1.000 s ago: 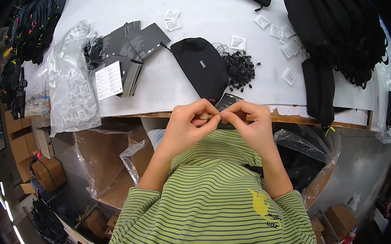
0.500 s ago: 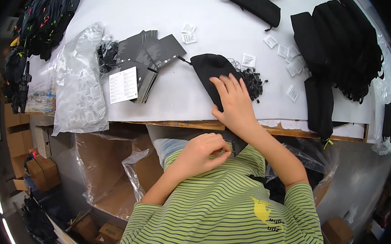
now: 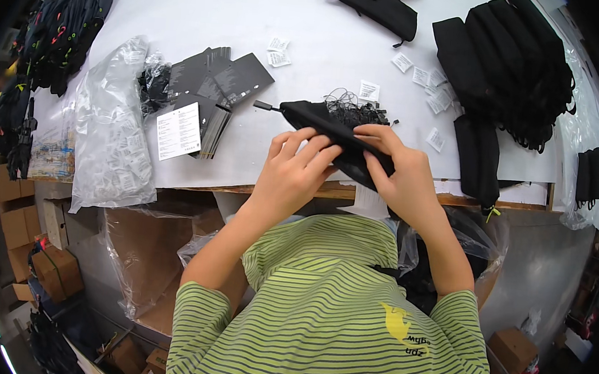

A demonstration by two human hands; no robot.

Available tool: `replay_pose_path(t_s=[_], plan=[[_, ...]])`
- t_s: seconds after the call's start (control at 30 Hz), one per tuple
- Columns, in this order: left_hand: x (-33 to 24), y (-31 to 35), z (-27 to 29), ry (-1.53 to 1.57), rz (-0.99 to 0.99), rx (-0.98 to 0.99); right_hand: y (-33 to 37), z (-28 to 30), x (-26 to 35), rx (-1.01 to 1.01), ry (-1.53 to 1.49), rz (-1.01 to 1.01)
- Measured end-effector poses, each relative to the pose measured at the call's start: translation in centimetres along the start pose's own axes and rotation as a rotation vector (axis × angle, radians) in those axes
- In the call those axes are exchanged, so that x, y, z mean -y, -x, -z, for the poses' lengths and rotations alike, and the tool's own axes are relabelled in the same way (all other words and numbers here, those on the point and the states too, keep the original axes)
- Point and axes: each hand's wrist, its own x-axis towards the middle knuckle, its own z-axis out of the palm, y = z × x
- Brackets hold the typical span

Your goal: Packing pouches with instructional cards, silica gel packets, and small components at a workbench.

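Pale sheeting covered the worktable [image 3: 310, 60], its bare wooden edge [image 3: 455, 200] chipped along the near side. Watching from afar through the head camera, I took the black pouch [image 3: 319, 120] as the centre of my dial, twelve pointing across the table. It was at the near edge, tilted between both hands.

From seven o'clock the left hand [image 3: 297, 169] had its fingers bent over the cloth and seemed to grip it, though I couldn't see the thumb. From four o'clock the right hand [image 3: 404, 175] held the near end, thumb and fingers narrowed around the fabric; I couldn't tell whether any fingertip was inside.

I judged the pouch light, soft and floppy, not slippery and hardly fragile. A folded rim looked the surest place to take hold, since the flat panels would likely sag; the thin pull cord [image 3: 267, 106] at ten o'clock I would have left alone.

Just beyond, at one, lay a tangle of black cords [image 3: 356, 110]. Fanned dark cards [image 3: 248, 79] sat at ten, a white card [image 3: 178, 132] at nine, and farther that way a clear plastic bag [image 3: 116, 128]. Small white labels [image 3: 435, 140] lay scattered toward two, short of a heap of black pouches [image 3: 482, 53]. Below the table, at eight, I saw a plastic-lined cardboard box [image 3: 143, 259] in the dim room.
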Motion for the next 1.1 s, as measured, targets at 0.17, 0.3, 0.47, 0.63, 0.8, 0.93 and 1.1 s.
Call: replay_pose_path(t_s=[0.17,0.3,0.47,0.63,0.8,0.93,1.1], plan=[[0.7,1.0,0.5,-0.056,-0.157,0.038,0.8,0.5,1.2,0.079,-0.036,-0.03],[0.6,1.2,1.1,-0.051,-0.208,0.031,1.1,0.2,1.2,0.16,-0.115,-0.048],[-0.6,0.8,2.6,0.118,-0.096,0.323,0.5,-0.4,0.8,0.087,-0.138,-0.001],[-1.5,0.8,3.4,0.165,0.154,0.648,-0.7,-1.7,0.6,-0.007,-0.208,0.233],[-0.3,0.4,6.7,0.346,0.341,0.398,-0.2,0.9,-2.8,0.001,-0.593,0.041],[0.1,0.3,6.4,0.508,0.388,0.316,3.0,-1.6,-2.7,0.118,-0.448,-0.073],[1.1,0.8,6.7,0.524,0.469,0.349,3.6,-2.8,-4.3,0.184,-0.576,-0.431]])
